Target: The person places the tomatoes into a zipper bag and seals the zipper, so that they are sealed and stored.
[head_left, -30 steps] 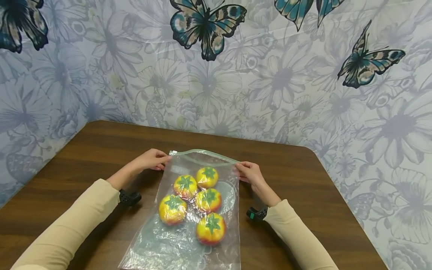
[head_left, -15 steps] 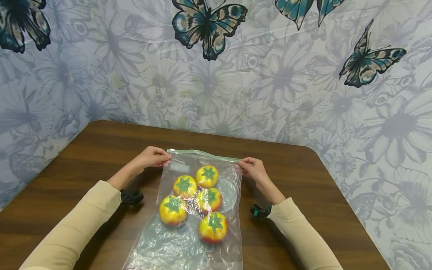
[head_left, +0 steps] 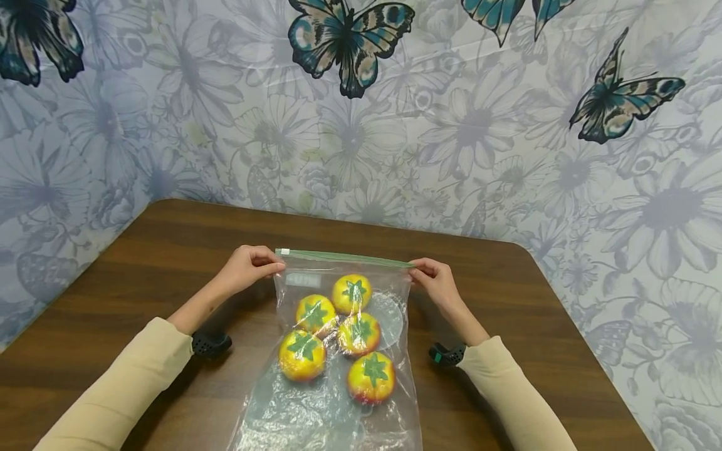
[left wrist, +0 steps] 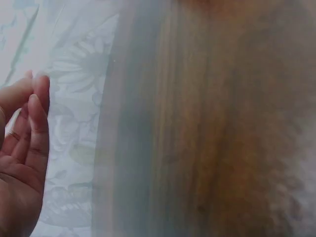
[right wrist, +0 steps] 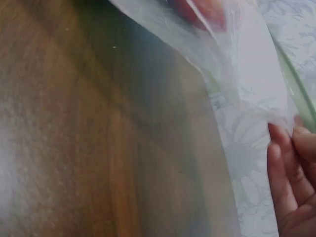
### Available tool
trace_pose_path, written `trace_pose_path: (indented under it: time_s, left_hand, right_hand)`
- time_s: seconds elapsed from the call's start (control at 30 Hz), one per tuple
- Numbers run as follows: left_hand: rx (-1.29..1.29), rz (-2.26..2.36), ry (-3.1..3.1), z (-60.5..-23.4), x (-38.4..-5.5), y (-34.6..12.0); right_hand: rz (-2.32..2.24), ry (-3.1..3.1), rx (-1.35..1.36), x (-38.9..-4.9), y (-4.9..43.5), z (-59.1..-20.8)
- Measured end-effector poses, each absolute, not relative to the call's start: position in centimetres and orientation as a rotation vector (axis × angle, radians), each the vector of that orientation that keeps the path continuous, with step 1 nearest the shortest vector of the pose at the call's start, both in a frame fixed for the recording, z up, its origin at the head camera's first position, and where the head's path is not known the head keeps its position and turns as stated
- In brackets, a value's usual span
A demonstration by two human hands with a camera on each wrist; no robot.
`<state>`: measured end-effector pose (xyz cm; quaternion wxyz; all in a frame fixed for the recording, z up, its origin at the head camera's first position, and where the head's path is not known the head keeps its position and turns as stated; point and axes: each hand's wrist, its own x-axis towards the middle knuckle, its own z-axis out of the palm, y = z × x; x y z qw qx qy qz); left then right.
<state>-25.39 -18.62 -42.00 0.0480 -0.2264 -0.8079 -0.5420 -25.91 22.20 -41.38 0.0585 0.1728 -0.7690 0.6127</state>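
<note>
A clear zip bag [head_left: 304, 401] with a green zip strip lies spread on the table, several yellow-red tomatoes with green star-shaped tops inside it. One tomato [head_left: 352, 293] sits closest to the zip; another tomato [head_left: 371, 378] is lowest on the right. At the upper left corner, beside the white slider [head_left: 284, 252], my left hand [head_left: 248, 270] pinches the bag's edge between thumb and fingers. My right hand [head_left: 440, 285] pinches the upper right corner, just under the end of the strip. In the right wrist view, thumb and fingertips meet on the film [right wrist: 261, 74].
The brown wooden table [head_left: 524, 300] has rounded far corners. Behind it hangs a pale flowered wall cloth [head_left: 479, 169] with printed butterflies. Dark bands [head_left: 211, 344] circle both wrists below cream sleeves.
The hands have moved slightly apart, the right one rightward. The bag's mouth has gone from a bowed, slack line to a straight, taut one. The tomatoes have shifted a little to the right.
</note>
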Motion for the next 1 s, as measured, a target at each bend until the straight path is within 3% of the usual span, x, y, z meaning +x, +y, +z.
trace_pose_path:
  time_s: [0.5, 0.73, 1.0]
  left_hand:
    - [-0.550, -1.799, -2.342, -38.5, -23.6, -17.4]
    - [-0.517, -1.969, -2.225, -39.7, -24.5, -17.1]
    - [-0.520, -2.050, -2.123, -40.6, -24.5, -16.7]
  right_hand:
    - [1.956, -2.397, 0.546, -26.2, 22.8, -41.3]
    - [1.779, -2.497, 0.589, -26.9, 23.2, -39.6]
    - [1.733, -2.442, 0.889, -26.8, 17.0, -34.5]
